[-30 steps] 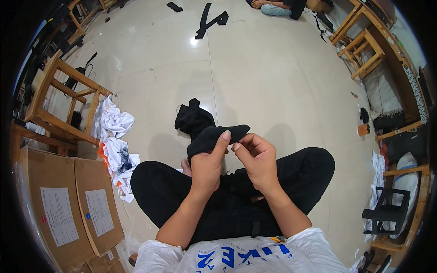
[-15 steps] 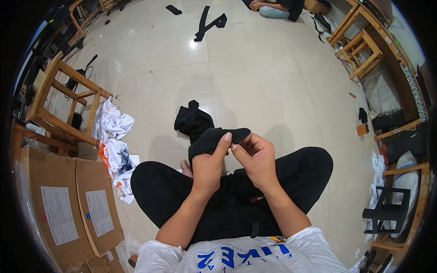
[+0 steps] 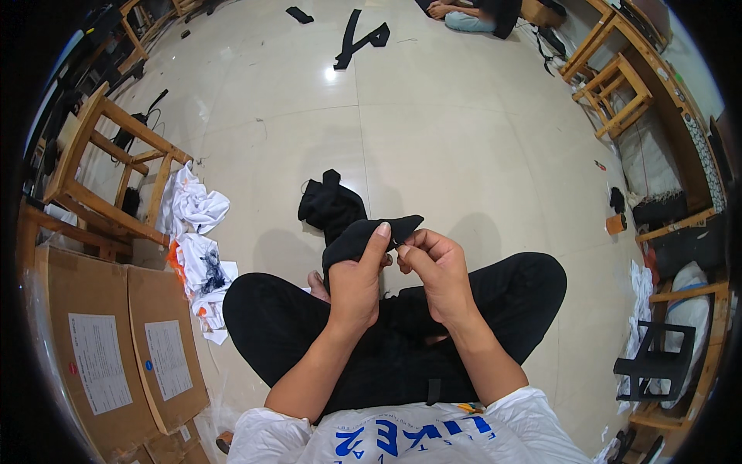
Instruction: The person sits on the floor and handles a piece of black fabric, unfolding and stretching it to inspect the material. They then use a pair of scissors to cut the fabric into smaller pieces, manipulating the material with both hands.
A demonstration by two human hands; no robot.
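Note:
Over my crossed legs, a folded piece of black cloth (image 3: 352, 238) is gripped in my left hand (image 3: 357, 286), with the thumb lying on top. Its pointed end reaches to the right. My right hand (image 3: 442, 274) is closed in a pinch just below that end, at the cloth's lower edge. Something small and dark shows at those fingertips, too small to name. Just beyond the held cloth, a crumpled black fabric (image 3: 332, 203) lies on the tiled floor; whether the two are joined is hidden.
White cloths (image 3: 193, 205) lie heaped on the left, by a wooden stool (image 3: 135, 158) and cardboard boxes (image 3: 89, 309). Black strips (image 3: 352, 42) lie farther off, near a seated person (image 3: 471, 19). A black plastic stool (image 3: 657, 359) and wooden furniture (image 3: 610, 93) stand right.
My right hand's fingers have slipped down off the pointed end and now pinch together at the cloth's lower edge. My left hand keeps its hold, nearly unmoved.

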